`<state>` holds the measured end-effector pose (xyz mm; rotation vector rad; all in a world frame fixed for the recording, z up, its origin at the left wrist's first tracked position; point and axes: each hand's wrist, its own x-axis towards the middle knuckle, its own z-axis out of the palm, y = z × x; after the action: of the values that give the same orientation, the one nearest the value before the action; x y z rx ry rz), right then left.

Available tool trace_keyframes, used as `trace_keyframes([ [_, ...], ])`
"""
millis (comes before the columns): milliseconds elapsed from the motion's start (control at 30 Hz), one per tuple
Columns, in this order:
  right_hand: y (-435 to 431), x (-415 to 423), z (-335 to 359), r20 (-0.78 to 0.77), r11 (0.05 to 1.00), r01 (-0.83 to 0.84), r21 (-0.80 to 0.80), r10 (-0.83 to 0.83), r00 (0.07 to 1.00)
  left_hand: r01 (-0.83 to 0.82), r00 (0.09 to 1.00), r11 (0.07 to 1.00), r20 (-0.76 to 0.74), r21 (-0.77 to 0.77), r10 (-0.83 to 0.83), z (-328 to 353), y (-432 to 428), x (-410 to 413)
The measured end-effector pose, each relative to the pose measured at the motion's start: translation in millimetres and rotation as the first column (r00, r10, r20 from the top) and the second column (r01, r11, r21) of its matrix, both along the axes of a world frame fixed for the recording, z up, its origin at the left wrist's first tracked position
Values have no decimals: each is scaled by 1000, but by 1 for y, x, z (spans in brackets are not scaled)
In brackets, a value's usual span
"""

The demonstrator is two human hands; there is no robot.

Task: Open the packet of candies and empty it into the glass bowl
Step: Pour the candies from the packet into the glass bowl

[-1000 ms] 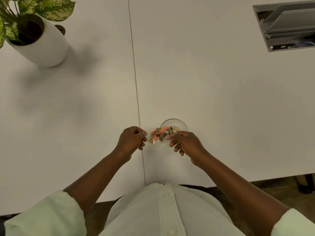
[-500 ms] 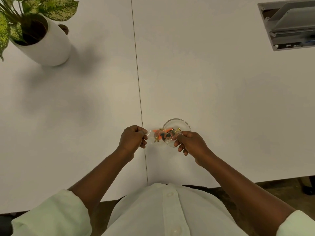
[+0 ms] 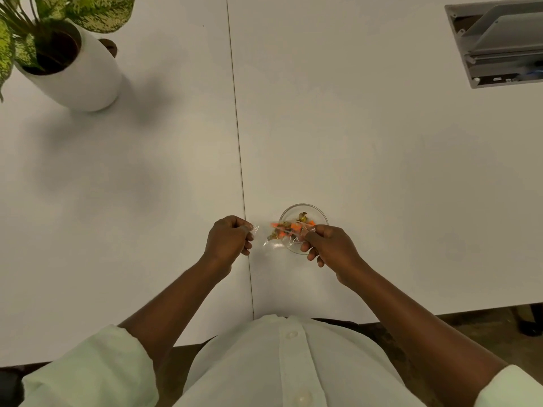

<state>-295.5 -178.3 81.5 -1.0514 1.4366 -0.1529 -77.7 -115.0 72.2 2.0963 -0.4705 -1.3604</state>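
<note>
Two hands at the near edge of the white desk (image 3: 382, 171), either side of the clear packet of candies (image 3: 286, 232). Right hand (image 3: 329, 248) pinches the packet's right end, thumb and forefinger pressed together on the plastic, other fingers curled loosely below. Packet's long axis runs roughly left-right, free left end sagging slightly low; it hangs over the near-left part of the glass bowl (image 3: 316, 214), and whether it touches the rim can't be told. Left hand (image 3: 229, 237) is apart from the packet, a gap of bare desk between them, fist mostly closed with thumb and forefinger pinching a small scrap of clear plastic (image 3: 255, 229) — looks like a torn-off strip, so the packet's left end is probably open now; blur makes that a guess. Orange and dark green candies (image 3: 289, 227) mostly sit inside the packet; a few seem to lie in the bowl behind, hard to separate through the clear film. Key relation: open end points left, away from the bowl centre, which lies up-right of it. Next move likely needs the right hand to tip the mouth down over the bowl. Risk: candies spilling onto the desk left of the rim. Potted plant (image 3: 73, 63) far left, well apart.
</note>
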Motion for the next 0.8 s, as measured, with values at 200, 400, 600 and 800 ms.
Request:
trace_keyframes([
  [200,1,0,0,-6,1000,-7,-13,7,1000,5,1000,1000,16,2,-5,-1,3,-1],
  [400,2,0,0,-9,1000,-3,-21,3,1000,-15,1000,1000,-17,-18,15,0,4,0],
  [600,2,-1,2,-1,999,-14,-29,14,1000,-42,999,999,-13,-27,42,0,5,1],
  [800,3,-5,1,15,1000,16,2,-17,1000,-35,999,998,-18,-53,34,3,1,-1],
])
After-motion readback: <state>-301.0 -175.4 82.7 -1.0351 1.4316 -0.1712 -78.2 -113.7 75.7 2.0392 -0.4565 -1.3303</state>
